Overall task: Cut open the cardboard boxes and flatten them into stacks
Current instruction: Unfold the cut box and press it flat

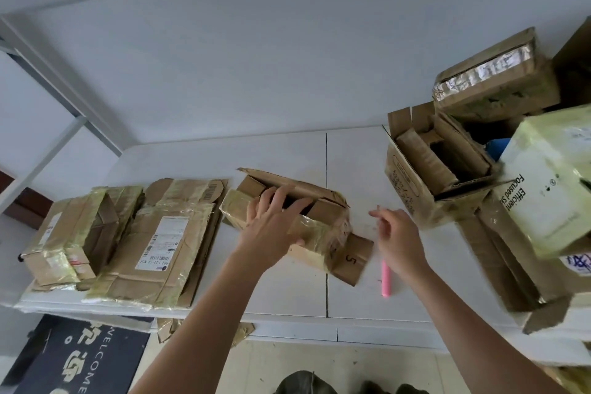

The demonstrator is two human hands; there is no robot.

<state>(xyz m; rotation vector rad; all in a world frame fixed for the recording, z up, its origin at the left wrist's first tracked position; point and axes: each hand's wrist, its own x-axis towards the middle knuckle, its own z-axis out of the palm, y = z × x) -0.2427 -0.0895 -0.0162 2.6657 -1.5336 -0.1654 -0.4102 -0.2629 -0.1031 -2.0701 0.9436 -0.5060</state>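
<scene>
My left grip (275, 227) is on the taped box (294, 217) at the middle of the surface (287, 150): fingers spread over the opened top, reaching into the gap between the flaps, thumb against the taped near side. My right grip (398, 240) hangs free just right of that box, fingers loosely curled, holding nothing. Blurred, so finer finger detail is unclear.

The box lies tilted, top flaps up, one loose flap marked "5" (351, 261) splayed out flat toward me at its right end. A pink cutter (386, 278) lies on the surface just below my right wrist, not touched.

Left of the box: stack of flattened cardboard (166, 243), shipping label up, with a smaller folded, taped piece (68, 243) lying at its left edge.

Right side: open box (425, 166) with cardboard inserts standing inside, a foil-taped box (492, 77) resting above it, and a pale green printed carton (550, 185) at the far right on more cardboard.

Below the surface edge: dark welcome mat (80, 358) on the floor, cardboard scraps (169, 328) beside it.
</scene>
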